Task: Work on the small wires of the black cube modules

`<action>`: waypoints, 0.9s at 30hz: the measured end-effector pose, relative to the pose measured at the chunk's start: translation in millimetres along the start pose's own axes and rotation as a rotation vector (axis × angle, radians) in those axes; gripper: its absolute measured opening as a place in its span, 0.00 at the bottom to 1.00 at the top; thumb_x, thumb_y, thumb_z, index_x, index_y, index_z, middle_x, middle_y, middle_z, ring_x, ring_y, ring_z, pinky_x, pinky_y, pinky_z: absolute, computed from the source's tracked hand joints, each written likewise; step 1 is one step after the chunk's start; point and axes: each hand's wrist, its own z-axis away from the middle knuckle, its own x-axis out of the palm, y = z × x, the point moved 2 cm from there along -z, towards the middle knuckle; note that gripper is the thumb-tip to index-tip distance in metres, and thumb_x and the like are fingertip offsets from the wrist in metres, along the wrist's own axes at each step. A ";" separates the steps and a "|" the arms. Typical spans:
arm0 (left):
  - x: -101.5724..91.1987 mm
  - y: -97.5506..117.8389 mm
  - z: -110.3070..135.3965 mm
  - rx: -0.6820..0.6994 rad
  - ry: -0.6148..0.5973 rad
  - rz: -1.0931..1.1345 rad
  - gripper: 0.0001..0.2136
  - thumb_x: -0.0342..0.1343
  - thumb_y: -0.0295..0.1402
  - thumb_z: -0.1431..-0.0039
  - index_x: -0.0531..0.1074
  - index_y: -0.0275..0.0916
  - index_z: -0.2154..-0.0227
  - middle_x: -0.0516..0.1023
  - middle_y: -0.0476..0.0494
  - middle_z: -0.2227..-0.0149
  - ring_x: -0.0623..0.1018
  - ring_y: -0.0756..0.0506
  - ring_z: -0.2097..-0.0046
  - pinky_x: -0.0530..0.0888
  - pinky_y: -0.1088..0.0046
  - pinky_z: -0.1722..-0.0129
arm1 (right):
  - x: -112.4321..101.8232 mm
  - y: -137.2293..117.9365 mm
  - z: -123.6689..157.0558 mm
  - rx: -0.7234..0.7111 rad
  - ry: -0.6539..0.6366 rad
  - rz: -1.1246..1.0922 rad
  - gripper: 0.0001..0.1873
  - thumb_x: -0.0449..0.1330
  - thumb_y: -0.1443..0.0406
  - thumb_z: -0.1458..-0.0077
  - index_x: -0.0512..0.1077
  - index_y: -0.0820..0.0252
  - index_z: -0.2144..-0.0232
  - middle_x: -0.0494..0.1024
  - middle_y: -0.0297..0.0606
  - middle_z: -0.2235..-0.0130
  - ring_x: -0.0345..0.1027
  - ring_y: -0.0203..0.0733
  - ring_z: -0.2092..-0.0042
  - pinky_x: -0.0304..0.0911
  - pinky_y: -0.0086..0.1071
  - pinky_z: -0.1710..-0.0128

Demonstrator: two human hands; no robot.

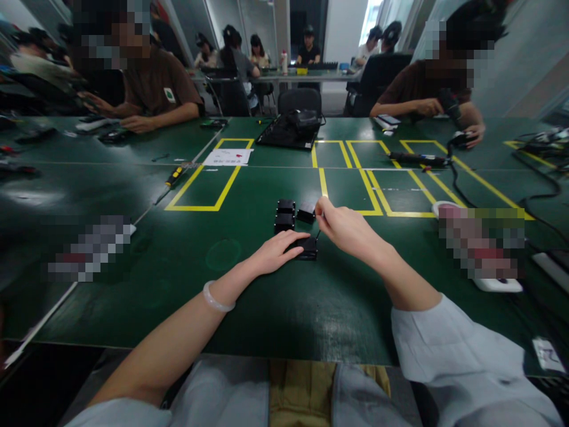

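Note:
On the green table in front of me lies a small black box-shaped part [307,251]. My left hand [279,251] grips it from the left, fingers stretched across its top and thumb on the near side. My right hand [340,224] is closed in a pinch on a thin dark rod-like tool [317,235], whose lower end is at the part's right edge; most of the tool is hidden by the fingers. Just beyond are similar black parts, two in a column [285,214] and one tilted part [306,211] close to my right fingertips.
Yellow tape outlines [192,209] mark the green table [178,320]. A yellow-and-black screwdriver [175,176] and a paper sheet [228,157] lie left of centre. A blurred-out phone-like object [498,284] and black cables [457,187] are on the right. Two people sit opposite.

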 end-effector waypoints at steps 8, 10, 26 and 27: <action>1.1 -2.3 0.6 0.004 0.007 -0.009 0.19 0.43 0.42 0.30 0.61 0.45 0.40 0.71 0.43 0.46 0.70 0.42 0.46 0.66 0.63 0.45 | -3.0 -1.6 0.8 0.001 0.001 -0.020 0.15 0.41 0.61 0.36 0.63 0.60 0.55 0.76 0.40 0.69 0.62 0.37 0.73 0.44 0.31 0.74; 1.2 -2.6 0.6 0.004 0.008 -0.012 0.19 0.43 0.42 0.30 0.61 0.45 0.40 0.71 0.43 0.45 0.70 0.42 0.46 0.66 0.63 0.44 | -2.8 -1.7 0.4 0.000 -0.009 -0.006 0.15 0.42 0.59 0.35 0.64 0.60 0.56 0.76 0.40 0.69 0.63 0.37 0.72 0.43 0.31 0.74; 1.8 -3.1 0.6 0.008 0.006 -0.017 0.19 0.43 0.42 0.30 0.61 0.45 0.40 0.70 0.43 0.45 0.70 0.42 0.45 0.65 0.63 0.44 | -2.0 -1.1 0.9 -0.005 0.014 -0.005 0.15 0.41 0.61 0.35 0.63 0.60 0.55 0.76 0.40 0.68 0.62 0.37 0.73 0.43 0.31 0.74; 2.0 -3.3 0.5 0.010 0.007 -0.017 0.19 0.42 0.42 0.30 0.61 0.45 0.39 0.70 0.43 0.45 0.70 0.42 0.45 0.65 0.63 0.44 | -2.2 -1.4 0.9 -0.001 0.005 0.000 0.15 0.42 0.60 0.35 0.64 0.60 0.56 0.76 0.40 0.68 0.63 0.37 0.73 0.43 0.31 0.74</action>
